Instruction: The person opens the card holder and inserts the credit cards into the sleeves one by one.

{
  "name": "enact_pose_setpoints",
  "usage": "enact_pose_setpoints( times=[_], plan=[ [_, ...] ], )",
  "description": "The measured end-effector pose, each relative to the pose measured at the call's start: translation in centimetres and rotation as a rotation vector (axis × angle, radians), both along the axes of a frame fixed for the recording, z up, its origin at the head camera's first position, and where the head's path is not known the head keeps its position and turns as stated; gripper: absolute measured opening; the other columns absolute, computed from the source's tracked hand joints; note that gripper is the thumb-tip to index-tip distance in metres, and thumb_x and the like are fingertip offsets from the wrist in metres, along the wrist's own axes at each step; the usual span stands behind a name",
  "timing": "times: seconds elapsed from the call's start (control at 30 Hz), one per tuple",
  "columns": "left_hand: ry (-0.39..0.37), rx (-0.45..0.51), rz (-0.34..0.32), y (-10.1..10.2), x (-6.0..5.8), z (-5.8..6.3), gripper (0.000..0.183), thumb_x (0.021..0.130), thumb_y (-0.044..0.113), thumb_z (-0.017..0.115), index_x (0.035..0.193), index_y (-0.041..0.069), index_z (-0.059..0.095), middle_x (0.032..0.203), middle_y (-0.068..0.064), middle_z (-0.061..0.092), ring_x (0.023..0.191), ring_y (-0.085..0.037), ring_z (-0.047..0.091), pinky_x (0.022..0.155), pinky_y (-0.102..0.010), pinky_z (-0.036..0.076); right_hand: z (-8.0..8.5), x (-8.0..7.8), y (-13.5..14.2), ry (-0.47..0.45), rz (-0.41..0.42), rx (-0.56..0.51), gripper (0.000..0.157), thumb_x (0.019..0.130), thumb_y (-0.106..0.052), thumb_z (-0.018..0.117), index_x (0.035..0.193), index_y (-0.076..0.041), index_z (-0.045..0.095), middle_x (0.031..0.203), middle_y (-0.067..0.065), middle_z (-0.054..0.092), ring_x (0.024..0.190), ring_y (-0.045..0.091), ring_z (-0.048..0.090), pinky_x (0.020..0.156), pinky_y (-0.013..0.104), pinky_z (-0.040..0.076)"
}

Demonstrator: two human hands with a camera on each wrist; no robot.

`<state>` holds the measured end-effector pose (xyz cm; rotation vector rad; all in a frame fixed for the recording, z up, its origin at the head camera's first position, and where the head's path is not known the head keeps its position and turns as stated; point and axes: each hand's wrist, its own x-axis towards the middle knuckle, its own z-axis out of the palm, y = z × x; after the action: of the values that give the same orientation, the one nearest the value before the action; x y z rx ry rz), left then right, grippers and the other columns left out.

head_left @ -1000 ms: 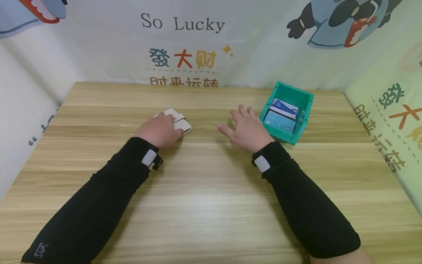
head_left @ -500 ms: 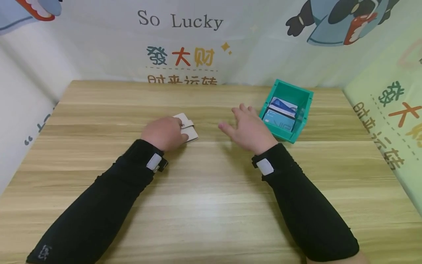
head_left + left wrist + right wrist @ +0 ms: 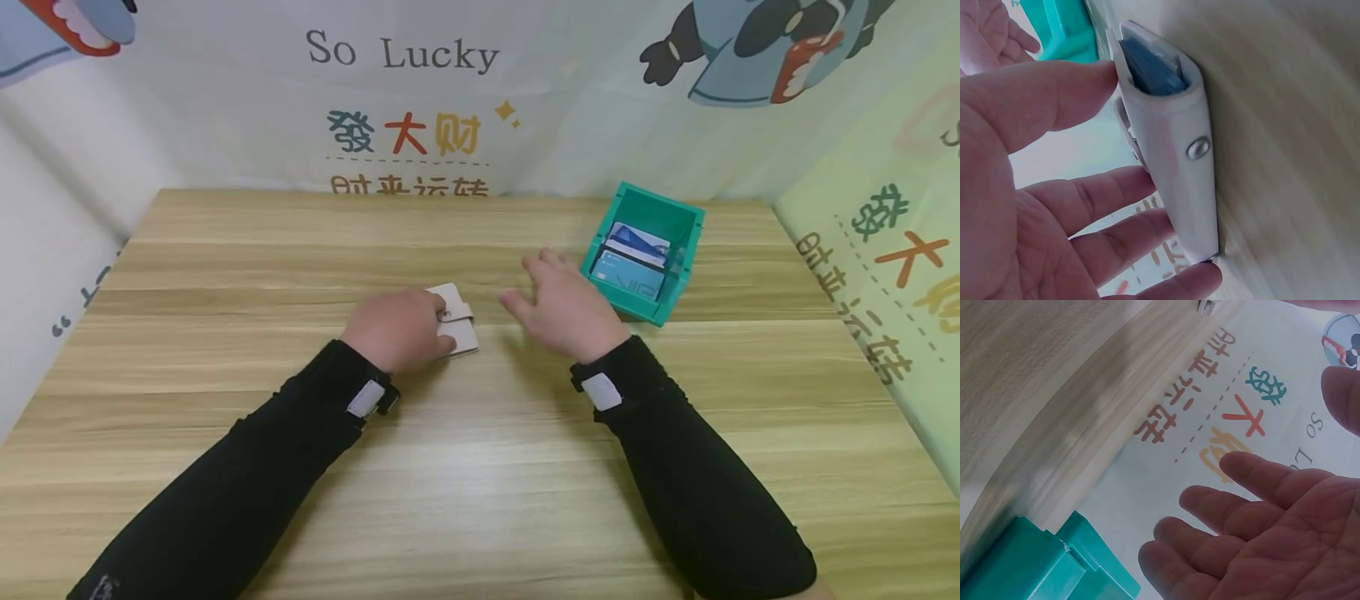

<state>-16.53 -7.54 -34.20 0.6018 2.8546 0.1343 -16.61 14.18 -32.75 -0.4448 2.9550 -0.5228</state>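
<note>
A small off-white card holder [image 3: 455,321] with a snap strap lies on the table in the head view. My left hand [image 3: 397,329] grips it, with thumb and fingers spread over its cover and edges. The left wrist view shows the holder's spine, a metal rivet and blue card sleeves [image 3: 1147,69] inside; the thumb [image 3: 1072,94] touches the cover's edge, and one fingertip reaches the far end. To the right, my right hand [image 3: 566,308] hovers with fingers extended and nothing in it, beside a green box [image 3: 637,308].
Blue and white cards [image 3: 628,275] stand in the green box at the back right. A wood-grain table [image 3: 480,500] spans the scene, with printed cloth [image 3: 405,83] hanging along its back and sides.
My left hand has slid the card holder rightward and toward me across the table. The right hand has stayed almost in place, beside the box.
</note>
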Motion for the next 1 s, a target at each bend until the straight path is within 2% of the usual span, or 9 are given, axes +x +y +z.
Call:
enact_pose_setpoints(
  times=[0.13,0.23,0.37,0.6,0.77,1.0],
  plan=[
    [0.015,-0.006,-0.06,0.8,0.7,0.0,0.034,0.082,0.045,0.065,0.093,0.013,0.062,0.079,-0.001,0.059,0.064,-0.018,0.051,0.053,-0.036,0.045,0.0,0.3,-0.1,-0.008,0.003,-0.026,0.066,0.094,-0.05,0.046,0.139,-0.002,0.041,0.142,0.015,0.038,0.128,0.027,0.031,0.103,0.045,0.033],
    [0.023,-0.011,-0.097,1.5,1.4,0.0,0.038,0.082,0.046,0.065,0.099,0.013,0.065,0.084,-0.001,0.06,0.065,-0.017,0.052,0.054,-0.035,0.046,0.0,0.6,-0.3,-0.033,0.012,-0.037,0.064,0.094,-0.048,0.048,0.138,-0.002,0.042,0.139,0.013,0.044,0.124,0.024,0.037,0.101,0.043,0.036],
    [0.036,-0.01,-0.12,2.2,2.4,-0.1,0.041,0.08,0.047,0.066,0.103,0.014,0.066,0.087,-0.001,0.061,0.065,-0.017,0.052,0.056,-0.037,0.047,0.0,0.9,-0.6,-0.054,0.038,-0.024,0.061,0.093,-0.048,0.05,0.135,-0.004,0.047,0.133,0.01,0.051,0.118,0.022,0.044,0.096,0.042,0.041],
    [0.042,0.012,-0.142,3.1,3.8,0.0,0.036,0.077,0.048,0.069,0.093,0.015,0.067,0.081,0.002,0.058,0.059,-0.017,0.051,0.054,-0.035,0.045,0.2,1.8,-0.8,-0.044,0.112,0.025,0.046,0.092,-0.044,0.056,0.121,-0.009,0.062,0.116,0.006,0.063,0.099,0.018,0.056,0.085,0.039,0.049],
    [0.04,0.01,-0.148,3.4,4.7,0.1,0.044,0.076,0.05,0.069,0.104,0.016,0.069,0.1,0.001,0.063,0.065,-0.017,0.053,0.058,-0.037,0.048,0.3,2.5,-0.9,-0.077,0.145,0.06,0.034,0.089,-0.042,0.06,0.108,-0.015,0.069,0.099,-0.001,0.067,0.08,0.012,0.056,0.071,0.032,0.05],
    [0.046,0.042,-0.157,3.2,5.2,-0.1,0.038,0.075,0.048,0.07,0.101,0.019,0.069,0.108,0.002,0.06,0.072,-0.018,0.052,0.061,-0.037,0.048,0.1,3.2,-1.6,-0.137,0.256,0.094,0.021,0.088,-0.035,0.064,0.094,-0.017,0.072,0.075,-0.006,0.063,0.065,0.011,0.052,0.058,0.026,0.046]
  ],
)
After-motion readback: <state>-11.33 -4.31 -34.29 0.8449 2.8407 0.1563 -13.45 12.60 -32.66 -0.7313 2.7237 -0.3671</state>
